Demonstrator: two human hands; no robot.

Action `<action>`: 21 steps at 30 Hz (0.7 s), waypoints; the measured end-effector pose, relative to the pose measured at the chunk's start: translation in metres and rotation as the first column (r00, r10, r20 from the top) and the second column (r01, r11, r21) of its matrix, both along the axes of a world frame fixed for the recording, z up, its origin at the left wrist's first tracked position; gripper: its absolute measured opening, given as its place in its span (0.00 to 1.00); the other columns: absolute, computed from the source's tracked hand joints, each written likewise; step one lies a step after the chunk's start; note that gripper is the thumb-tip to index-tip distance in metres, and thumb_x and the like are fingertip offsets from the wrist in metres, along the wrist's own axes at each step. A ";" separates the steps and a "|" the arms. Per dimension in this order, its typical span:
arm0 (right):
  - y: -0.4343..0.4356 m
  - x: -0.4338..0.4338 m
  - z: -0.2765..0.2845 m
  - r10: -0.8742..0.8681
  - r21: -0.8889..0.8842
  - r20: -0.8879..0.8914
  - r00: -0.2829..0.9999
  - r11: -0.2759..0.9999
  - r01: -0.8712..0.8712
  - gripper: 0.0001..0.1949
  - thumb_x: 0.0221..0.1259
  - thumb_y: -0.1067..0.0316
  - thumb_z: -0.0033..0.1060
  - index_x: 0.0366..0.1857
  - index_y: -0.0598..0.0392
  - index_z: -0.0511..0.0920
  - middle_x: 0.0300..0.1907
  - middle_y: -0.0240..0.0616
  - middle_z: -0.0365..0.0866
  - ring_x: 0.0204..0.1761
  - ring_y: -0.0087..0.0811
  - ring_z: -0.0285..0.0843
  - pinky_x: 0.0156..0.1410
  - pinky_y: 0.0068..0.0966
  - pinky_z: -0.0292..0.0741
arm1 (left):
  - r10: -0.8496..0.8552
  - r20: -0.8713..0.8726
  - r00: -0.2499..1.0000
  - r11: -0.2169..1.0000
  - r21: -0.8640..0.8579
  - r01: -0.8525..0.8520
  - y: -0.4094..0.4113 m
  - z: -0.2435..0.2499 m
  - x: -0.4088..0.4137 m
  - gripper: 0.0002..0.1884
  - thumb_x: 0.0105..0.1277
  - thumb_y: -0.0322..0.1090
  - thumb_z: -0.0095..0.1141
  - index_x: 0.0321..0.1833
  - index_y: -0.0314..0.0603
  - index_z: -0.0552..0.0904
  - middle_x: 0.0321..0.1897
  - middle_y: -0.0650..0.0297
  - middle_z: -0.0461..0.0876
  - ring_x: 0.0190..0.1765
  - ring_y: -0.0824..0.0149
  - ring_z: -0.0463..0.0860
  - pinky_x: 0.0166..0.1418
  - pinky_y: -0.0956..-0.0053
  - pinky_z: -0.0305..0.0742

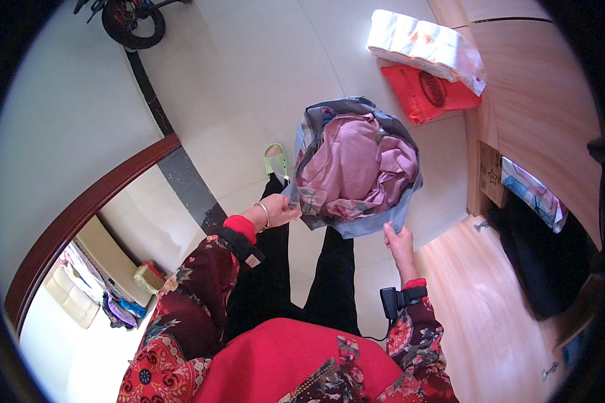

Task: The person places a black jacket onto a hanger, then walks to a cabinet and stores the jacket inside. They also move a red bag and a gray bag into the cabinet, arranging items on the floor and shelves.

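Observation:
A grey-blue fabric bag (pixel 368 229) with its mouth open upward is in front of my legs, filled with folded pink cloth (pixel 353 156), part of it patterned. My left hand (pixel 282 209), with a silver bangle at the wrist, pinches the bag's near left rim. At the near right, my right hand (pixel 399 242) grips the edge of the bag between thumb and fingers. Dark straps with small devices circle both wrists. The bag's underside is hidden.
Wrapped paper rolls (pixel 418 43) and a red plastic package (pixel 423 93) lie on the floor at upper right. Beside me stands a wooden cabinet with an open door (pixel 479 287). A small wheel (pixel 133 25) is at upper left; a red-brown frame (pixel 91 196) edges the left side.

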State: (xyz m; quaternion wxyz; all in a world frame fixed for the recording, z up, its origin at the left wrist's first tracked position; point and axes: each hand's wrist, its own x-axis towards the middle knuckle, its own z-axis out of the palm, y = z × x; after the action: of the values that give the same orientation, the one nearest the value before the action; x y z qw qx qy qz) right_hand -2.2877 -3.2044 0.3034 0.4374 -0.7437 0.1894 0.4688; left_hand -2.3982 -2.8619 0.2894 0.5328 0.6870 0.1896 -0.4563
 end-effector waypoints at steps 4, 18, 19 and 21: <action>-0.003 -0.002 0.005 -0.091 0.026 -0.024 0.996 0.995 0.092 0.07 0.62 0.64 0.59 0.34 0.55 0.75 0.19 0.25 0.71 0.18 0.16 0.66 0.23 0.16 0.63 | 0.485 -0.003 0.874 0.845 -0.255 -0.470 -0.013 0.005 0.009 0.09 0.67 0.35 0.53 0.33 0.36 0.79 0.27 0.63 0.81 0.30 0.69 0.80 0.37 0.74 0.75; 0.014 0.013 0.027 0.039 0.082 0.237 0.971 0.995 -0.060 0.12 0.63 0.59 0.57 0.36 0.59 0.76 0.25 0.28 0.75 0.28 0.20 0.69 0.34 0.23 0.70 | 0.224 0.080 0.971 0.973 -0.079 -0.218 -0.133 0.073 0.079 0.17 0.66 0.44 0.55 0.34 0.33 0.80 0.21 0.69 0.75 0.26 0.74 0.72 0.31 0.75 0.69; 0.014 0.016 0.040 0.013 0.102 0.225 0.974 0.994 -0.037 0.12 0.63 0.58 0.57 0.36 0.58 0.76 0.24 0.28 0.74 0.27 0.20 0.69 0.34 0.23 0.70 | 0.149 0.108 0.983 0.988 -0.059 -0.144 -0.137 0.085 0.088 0.17 0.67 0.44 0.55 0.33 0.33 0.79 0.20 0.72 0.73 0.26 0.76 0.70 0.30 0.76 0.68; 0.006 0.014 0.056 -0.035 0.138 0.232 0.972 0.990 0.002 0.12 0.63 0.58 0.56 0.35 0.58 0.75 0.25 0.28 0.74 0.27 0.19 0.69 0.32 0.21 0.70 | 0.069 0.291 0.954 0.998 -0.018 -0.067 -0.153 0.112 0.106 0.28 0.64 0.54 0.56 0.21 0.30 0.73 0.12 0.59 0.61 0.19 0.71 0.60 0.21 0.67 0.59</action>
State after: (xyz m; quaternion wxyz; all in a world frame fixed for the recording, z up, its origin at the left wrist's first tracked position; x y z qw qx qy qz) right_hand -2.2739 -3.1980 0.3590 0.5110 -0.7602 0.1108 0.3855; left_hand -2.2920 -3.0149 0.4012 0.5731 0.7377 0.1309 -0.3321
